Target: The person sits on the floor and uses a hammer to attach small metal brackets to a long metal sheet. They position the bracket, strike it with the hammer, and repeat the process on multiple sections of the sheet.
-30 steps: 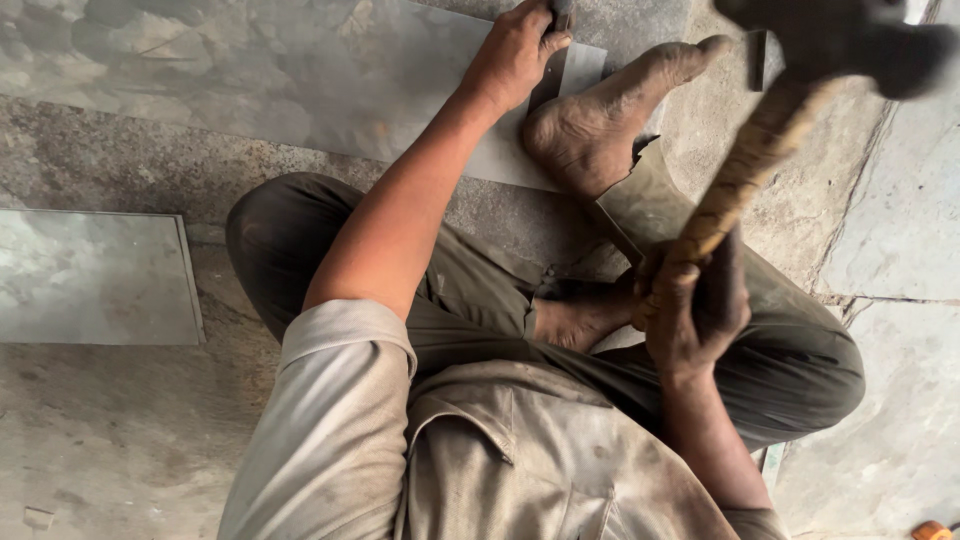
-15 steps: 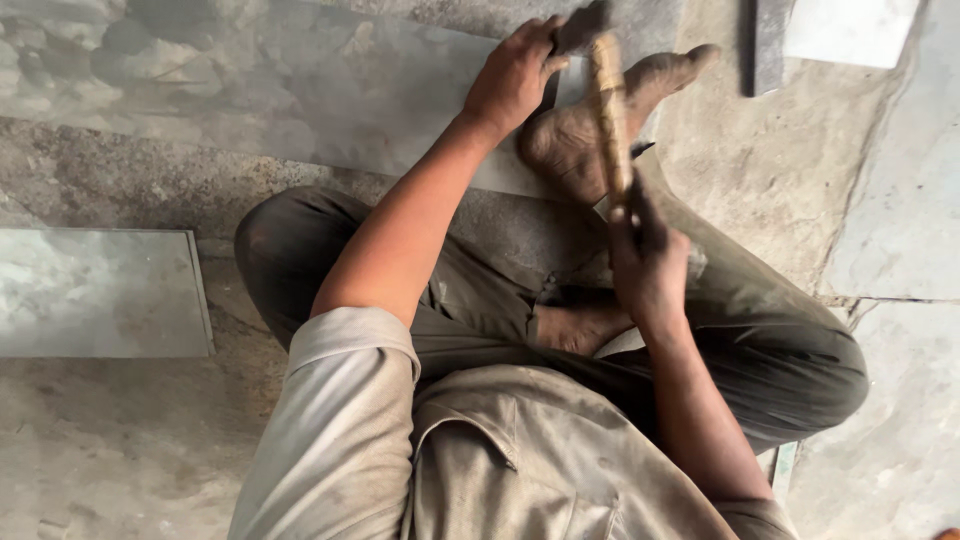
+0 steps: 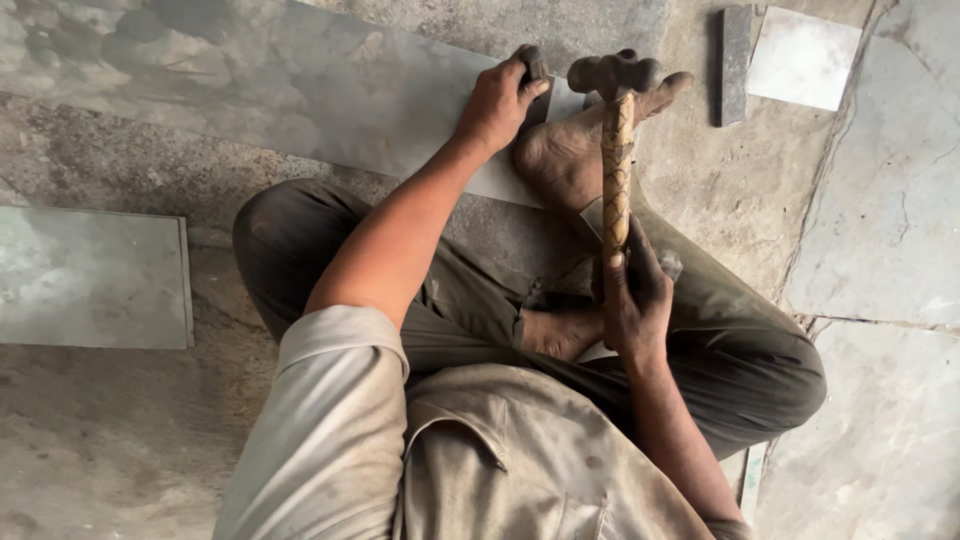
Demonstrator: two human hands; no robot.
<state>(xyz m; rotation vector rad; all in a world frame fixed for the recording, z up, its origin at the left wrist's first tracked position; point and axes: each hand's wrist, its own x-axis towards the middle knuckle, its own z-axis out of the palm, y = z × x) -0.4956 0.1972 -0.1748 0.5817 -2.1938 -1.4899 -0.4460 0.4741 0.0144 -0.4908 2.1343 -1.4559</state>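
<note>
I sit cross-legged on the floor. My left hand [image 3: 500, 98] grips a dark chisel [image 3: 535, 70] set upright on a long grey stone tile [image 3: 300, 100]. My right hand [image 3: 630, 300] holds a hammer by its wooden handle [image 3: 616, 165]. The dark hammer head [image 3: 612, 72] sits just right of the chisel, near its top. My bare foot [image 3: 575, 150] rests on the tile's near edge, beside the chisel.
A second grey tile [image 3: 90, 278] lies on the floor at the left. A small white tile piece [image 3: 803, 57] and a dark narrow bar [image 3: 735, 62] lie at the top right. Large stone slabs [image 3: 880, 250] cover the floor on the right.
The hammer, raised high to the right a second ago, has swung down toward the chisel. My left hand has kept the chisel in place on the tile.
</note>
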